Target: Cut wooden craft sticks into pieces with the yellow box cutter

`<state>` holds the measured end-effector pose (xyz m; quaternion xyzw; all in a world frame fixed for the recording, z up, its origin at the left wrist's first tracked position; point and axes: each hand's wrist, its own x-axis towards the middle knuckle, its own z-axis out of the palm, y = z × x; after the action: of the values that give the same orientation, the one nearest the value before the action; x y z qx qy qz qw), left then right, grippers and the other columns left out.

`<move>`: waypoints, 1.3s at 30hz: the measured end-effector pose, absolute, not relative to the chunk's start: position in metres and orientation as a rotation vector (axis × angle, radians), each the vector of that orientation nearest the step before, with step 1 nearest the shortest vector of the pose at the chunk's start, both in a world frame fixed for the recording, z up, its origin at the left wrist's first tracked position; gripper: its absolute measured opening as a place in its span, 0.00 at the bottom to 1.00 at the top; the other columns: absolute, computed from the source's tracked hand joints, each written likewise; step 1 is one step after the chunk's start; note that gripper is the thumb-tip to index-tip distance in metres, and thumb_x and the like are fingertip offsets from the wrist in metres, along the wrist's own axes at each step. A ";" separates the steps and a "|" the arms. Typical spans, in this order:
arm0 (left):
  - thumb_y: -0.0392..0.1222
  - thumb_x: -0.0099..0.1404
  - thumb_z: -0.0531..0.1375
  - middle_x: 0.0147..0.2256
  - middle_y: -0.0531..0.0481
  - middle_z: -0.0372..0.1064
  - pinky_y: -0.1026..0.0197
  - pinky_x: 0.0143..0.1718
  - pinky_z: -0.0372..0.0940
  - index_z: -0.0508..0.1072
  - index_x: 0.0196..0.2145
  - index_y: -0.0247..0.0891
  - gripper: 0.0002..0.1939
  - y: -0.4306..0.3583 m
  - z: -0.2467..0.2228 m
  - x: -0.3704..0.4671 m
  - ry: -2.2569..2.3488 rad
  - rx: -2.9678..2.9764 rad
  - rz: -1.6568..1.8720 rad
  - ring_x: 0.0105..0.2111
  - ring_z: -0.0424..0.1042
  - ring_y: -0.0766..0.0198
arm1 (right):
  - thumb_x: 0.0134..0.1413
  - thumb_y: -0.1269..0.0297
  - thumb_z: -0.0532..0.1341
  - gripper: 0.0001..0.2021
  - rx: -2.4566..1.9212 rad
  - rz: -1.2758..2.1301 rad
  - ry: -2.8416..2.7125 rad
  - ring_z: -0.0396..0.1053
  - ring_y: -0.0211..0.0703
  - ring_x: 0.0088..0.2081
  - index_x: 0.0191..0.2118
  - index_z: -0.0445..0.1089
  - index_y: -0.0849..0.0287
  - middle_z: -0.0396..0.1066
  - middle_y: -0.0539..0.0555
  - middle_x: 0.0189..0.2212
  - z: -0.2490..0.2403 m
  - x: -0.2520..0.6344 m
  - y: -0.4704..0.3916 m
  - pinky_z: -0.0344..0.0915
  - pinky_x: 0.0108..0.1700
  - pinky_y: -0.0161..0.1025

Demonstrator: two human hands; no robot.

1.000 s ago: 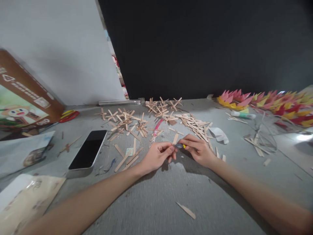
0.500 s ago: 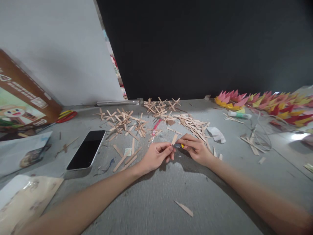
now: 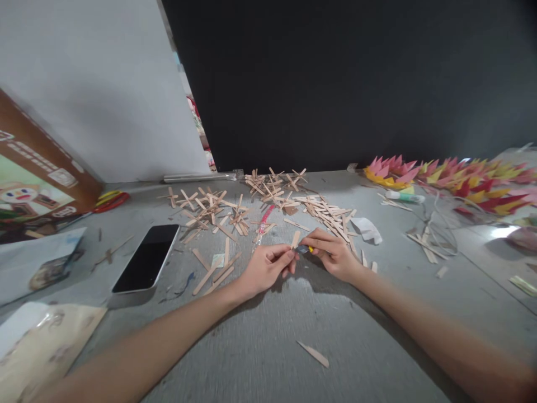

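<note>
Near the middle of the grey table (image 3: 260, 347), my left hand (image 3: 268, 268) pinches a pale wooden stick (image 3: 296, 239), whose upper end rises above the fingertips. Close on its right, my right hand (image 3: 333, 254) is closed on a small tool with a yellow part (image 3: 311, 249) and a dark grey part (image 3: 301, 249). The dark part reaches my left fingertips, and its exact kind is too small to tell. Crossed wooden sticks (image 3: 205, 207) and a pile of loose sticks (image 3: 329, 215) lie beyond my hands. A pointed stick piece (image 3: 312, 354) lies nearer to me.
At the left are a phone (image 3: 146, 258), red and yellow-handled scissors (image 3: 111, 201), a brown box (image 3: 37, 168) and plastic packets (image 3: 46, 341). On the right lie a glue stick (image 3: 405, 196), a cable (image 3: 447, 229), scrap paper (image 3: 367, 230) and pink and yellow paper decorations (image 3: 392, 170).
The whole view has shifted slightly, so most things appear a little further left. Both hands keep nearly the same pose and hold on the stick and tool.
</note>
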<state>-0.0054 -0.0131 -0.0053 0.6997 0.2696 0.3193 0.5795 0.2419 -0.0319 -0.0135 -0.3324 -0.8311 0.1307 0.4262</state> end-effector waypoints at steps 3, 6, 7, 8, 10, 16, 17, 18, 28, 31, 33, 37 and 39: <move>0.58 0.78 0.56 0.23 0.53 0.67 0.66 0.27 0.57 0.73 0.30 0.37 0.25 -0.013 -0.007 -0.005 0.620 1.649 0.711 0.23 0.63 0.70 | 0.75 0.70 0.54 0.17 -0.823 0.322 -2.087 0.73 0.48 0.42 0.60 0.76 0.51 0.76 0.59 0.43 -0.013 0.241 -0.033 0.71 0.45 0.47; 0.59 0.78 0.56 0.26 0.51 0.70 0.66 0.27 0.58 0.74 0.30 0.36 0.26 -0.013 -0.006 -0.004 0.614 1.616 0.745 0.23 0.64 0.70 | 0.76 0.68 0.55 0.17 -0.820 0.319 -2.085 0.74 0.48 0.42 0.59 0.77 0.53 0.76 0.60 0.42 -0.011 0.240 -0.033 0.72 0.44 0.46; 0.59 0.78 0.56 0.26 0.51 0.71 0.66 0.27 0.58 0.74 0.30 0.36 0.26 -0.013 -0.005 -0.003 0.617 1.601 0.764 0.23 0.64 0.70 | 0.76 0.67 0.55 0.16 -0.820 0.317 -2.083 0.74 0.48 0.41 0.59 0.77 0.53 0.76 0.59 0.42 -0.010 0.241 -0.033 0.72 0.43 0.46; 0.60 0.77 0.57 0.26 0.50 0.71 0.66 0.27 0.59 0.74 0.30 0.36 0.26 -0.014 -0.004 -0.003 0.621 1.587 0.781 0.23 0.65 0.70 | 0.75 0.68 0.55 0.16 -0.821 0.317 -2.080 0.74 0.48 0.42 0.59 0.77 0.53 0.76 0.59 0.42 -0.010 0.241 -0.032 0.72 0.43 0.45; 0.61 0.77 0.57 0.26 0.50 0.71 0.67 0.27 0.59 0.74 0.30 0.36 0.26 -0.014 -0.003 -0.003 0.630 1.575 0.796 0.23 0.65 0.70 | 0.75 0.69 0.56 0.17 -0.830 0.312 -2.073 0.74 0.47 0.42 0.59 0.77 0.52 0.77 0.59 0.42 -0.009 0.241 -0.032 0.71 0.43 0.45; 0.62 0.76 0.57 0.25 0.52 0.69 0.67 0.26 0.57 0.73 0.30 0.37 0.27 -0.014 -0.003 -0.003 0.642 1.623 0.782 0.22 0.62 0.70 | 0.74 0.73 0.55 0.19 -0.842 0.283 -2.079 0.74 0.47 0.42 0.60 0.77 0.50 0.76 0.58 0.43 -0.011 0.239 -0.033 0.71 0.44 0.44; 0.62 0.76 0.56 0.25 0.52 0.70 0.67 0.26 0.57 0.74 0.31 0.37 0.27 -0.014 -0.003 -0.003 0.633 1.620 0.777 0.22 0.62 0.70 | 0.74 0.73 0.55 0.19 -0.834 0.287 -2.086 0.74 0.47 0.42 0.60 0.76 0.50 0.76 0.58 0.43 -0.011 0.240 -0.033 0.71 0.44 0.44; 0.63 0.76 0.56 0.25 0.52 0.70 0.67 0.26 0.57 0.74 0.31 0.37 0.27 -0.015 -0.003 -0.003 0.625 1.615 0.775 0.22 0.62 0.70 | 0.74 0.74 0.55 0.19 -0.827 0.291 -2.091 0.74 0.47 0.42 0.60 0.76 0.50 0.76 0.58 0.43 -0.010 0.240 -0.033 0.71 0.44 0.44; 0.62 0.74 0.60 0.26 0.53 0.72 0.67 0.25 0.58 0.77 0.37 0.36 0.24 -0.007 -0.005 0.000 0.745 1.495 0.851 0.21 0.63 0.71 | 0.74 0.71 0.54 0.20 -0.734 0.326 -2.191 0.73 0.49 0.42 0.62 0.73 0.49 0.76 0.59 0.45 -0.011 0.243 -0.039 0.72 0.45 0.49; 0.61 0.74 0.62 0.28 0.51 0.74 0.67 0.26 0.61 0.77 0.39 0.35 0.23 -0.006 -0.005 0.001 0.745 1.449 0.862 0.22 0.66 0.70 | 0.75 0.69 0.54 0.19 -0.746 0.335 -2.158 0.73 0.50 0.43 0.63 0.73 0.50 0.76 0.60 0.45 -0.009 0.242 -0.040 0.71 0.46 0.50; 0.60 0.74 0.62 0.29 0.49 0.76 0.66 0.27 0.64 0.77 0.42 0.35 0.22 -0.008 -0.004 0.001 0.732 1.422 0.871 0.23 0.69 0.69 | 0.76 0.68 0.53 0.18 -0.777 0.321 -2.130 0.73 0.50 0.45 0.63 0.72 0.50 0.76 0.60 0.45 -0.008 0.242 -0.040 0.71 0.47 0.50; 0.58 0.74 0.62 0.31 0.48 0.78 0.64 0.29 0.67 0.74 0.50 0.35 0.21 -0.012 -0.002 0.001 0.715 1.356 0.975 0.24 0.72 0.67 | 0.78 0.62 0.50 0.17 -0.896 0.317 -2.070 0.73 0.51 0.44 0.61 0.71 0.51 0.75 0.59 0.44 -0.012 0.245 -0.042 0.71 0.47 0.49; 0.57 0.74 0.62 0.30 0.49 0.79 0.64 0.28 0.67 0.72 0.52 0.36 0.21 -0.014 -0.001 0.001 0.706 1.331 1.010 0.23 0.73 0.67 | 0.79 0.60 0.49 0.17 -0.960 0.331 -2.014 0.73 0.49 0.41 0.60 0.70 0.52 0.74 0.58 0.42 -0.018 0.247 -0.042 0.71 0.46 0.47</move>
<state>0.0011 -0.0141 -0.0013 0.5781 0.3064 0.4387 0.6160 0.2472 -0.0418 -0.0176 -0.3847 -0.8066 0.1326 0.4288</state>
